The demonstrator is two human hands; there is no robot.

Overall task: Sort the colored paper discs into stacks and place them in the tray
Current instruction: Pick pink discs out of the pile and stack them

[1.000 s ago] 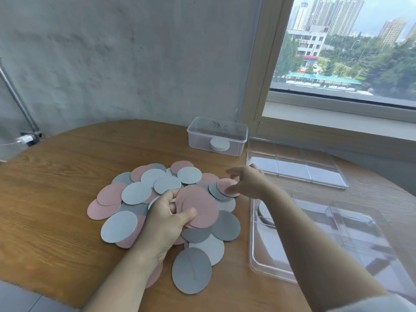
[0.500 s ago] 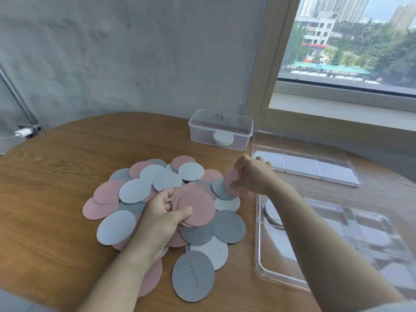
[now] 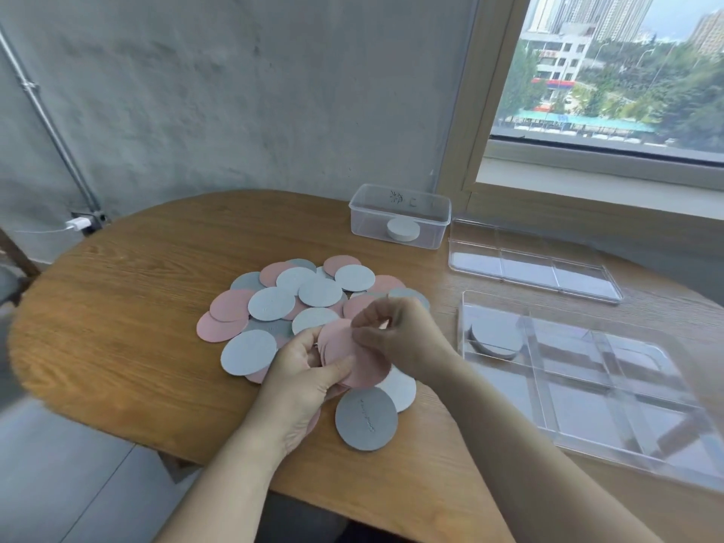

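Your left hand had the pink stack clamped, thumb across the face and fingers curled behind. Your right hand was pinching the stack's upper rim, thumb on the front disc. All of it hung just over the pile of pink, pale and grey discs lying overlapped on the table.

By the look of them, those discs were light, thin and bendy, and probably prone to sliding off one another. I'd say the rim was the place to take them, pinched between thumb and fingertips, with the edges squared before any move to the tray. A loose hold could have let the stack fan out.

The clear tray sat just right of the pile, a grey stack already in its far-left compartment. Behind it lay a second divided tray and a clear box. The table was smooth wood with a rounded edge. Behind it stood a concrete wall, with a window to the right.
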